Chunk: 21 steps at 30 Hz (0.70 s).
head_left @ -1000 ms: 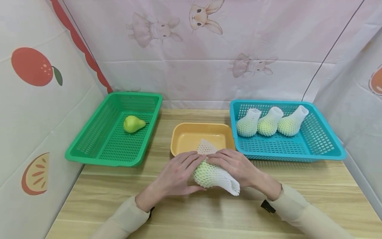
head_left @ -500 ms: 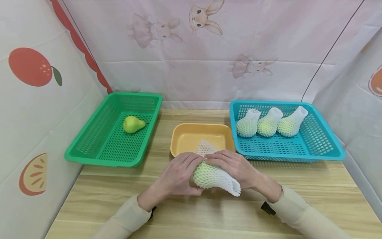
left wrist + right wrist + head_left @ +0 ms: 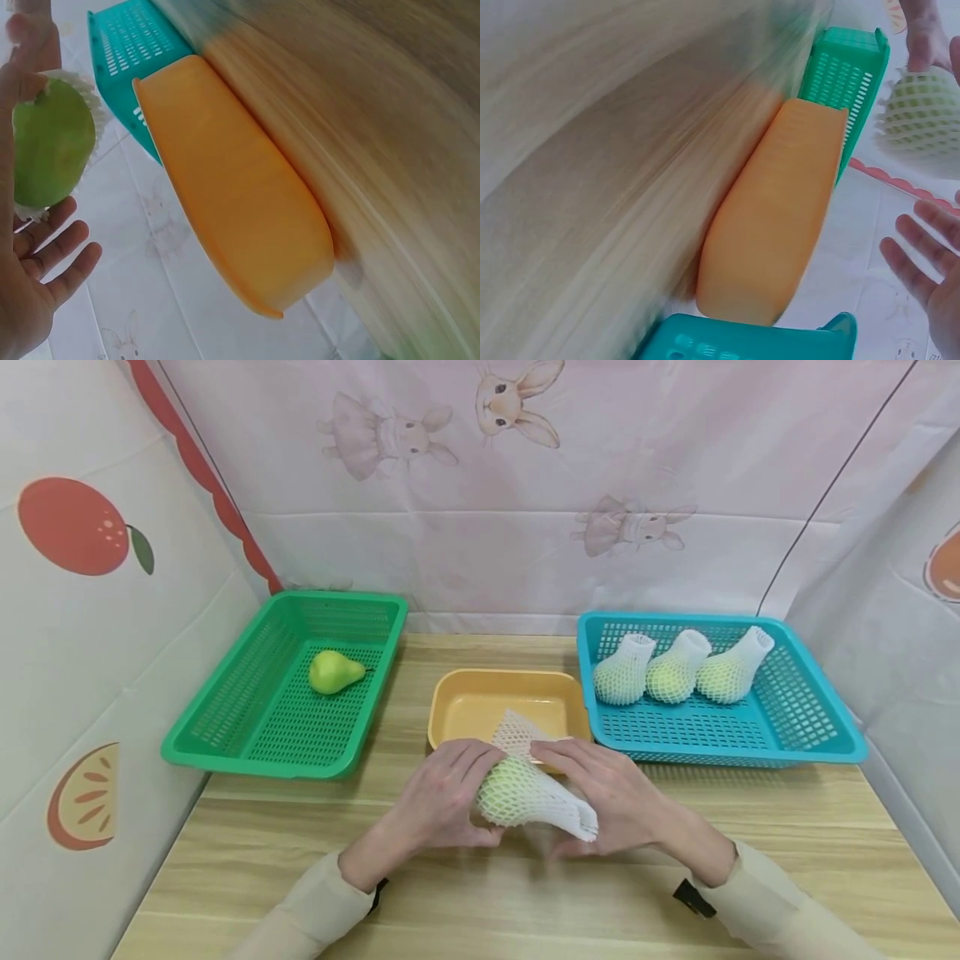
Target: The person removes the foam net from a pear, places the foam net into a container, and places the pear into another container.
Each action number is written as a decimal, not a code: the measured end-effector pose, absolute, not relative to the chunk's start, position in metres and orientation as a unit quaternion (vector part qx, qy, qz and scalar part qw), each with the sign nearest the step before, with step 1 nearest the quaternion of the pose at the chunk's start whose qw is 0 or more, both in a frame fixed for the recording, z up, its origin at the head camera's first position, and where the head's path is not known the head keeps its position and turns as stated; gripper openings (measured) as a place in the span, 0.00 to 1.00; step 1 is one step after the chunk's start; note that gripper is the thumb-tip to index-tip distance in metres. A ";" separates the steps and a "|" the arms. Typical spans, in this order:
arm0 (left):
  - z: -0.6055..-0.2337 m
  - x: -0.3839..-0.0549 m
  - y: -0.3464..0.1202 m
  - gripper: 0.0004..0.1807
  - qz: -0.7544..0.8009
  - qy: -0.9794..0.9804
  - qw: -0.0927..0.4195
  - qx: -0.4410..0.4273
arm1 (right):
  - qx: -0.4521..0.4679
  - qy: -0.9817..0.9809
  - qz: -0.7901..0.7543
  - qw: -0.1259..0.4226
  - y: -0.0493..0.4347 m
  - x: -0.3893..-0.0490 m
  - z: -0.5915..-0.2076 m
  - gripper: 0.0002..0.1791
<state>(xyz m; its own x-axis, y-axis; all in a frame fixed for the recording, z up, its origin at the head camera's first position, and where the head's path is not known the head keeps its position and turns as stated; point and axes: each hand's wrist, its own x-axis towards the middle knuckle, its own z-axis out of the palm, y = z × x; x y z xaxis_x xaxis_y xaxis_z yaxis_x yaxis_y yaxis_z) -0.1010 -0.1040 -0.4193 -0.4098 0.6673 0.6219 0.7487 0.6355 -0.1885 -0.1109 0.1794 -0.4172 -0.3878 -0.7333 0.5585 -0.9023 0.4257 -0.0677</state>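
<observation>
My left hand [image 3: 450,793] grips a green pear in a white foam net [image 3: 517,793] by its round end, over the front of the orange tray. The net's narrow open end points right and toward me. In the left wrist view the pear's green bottom [image 3: 52,142] shows bare, with thumb and fingers at its edges. Close to the net's narrow end, my right hand [image 3: 607,785] has its thumb and fingers apart; the right wrist view shows several straight, spread fingers [image 3: 922,240]. Another foam net [image 3: 516,733] lies in the orange tray [image 3: 442,706], partly hidden by the hands.
A green basket [image 3: 225,693] at left holds one bare pear [image 3: 333,672]. At right, a blue basket [image 3: 817,727] holds three netted pears [image 3: 671,668] side by side along its back left. The orange tray stands between them on the wooden table [image 3: 480,910], against a cloth backdrop.
My right hand has loosened from the netted pear and drawn back to the right, its fingers parting. The left hand and pear have shifted slightly left.
</observation>
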 end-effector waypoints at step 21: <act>-0.417 -0.102 -0.107 0.50 0.044 -0.831 0.369 -0.414 | 0.387 -0.892 0.187 0.142 0.168 -0.094 -0.380 0.63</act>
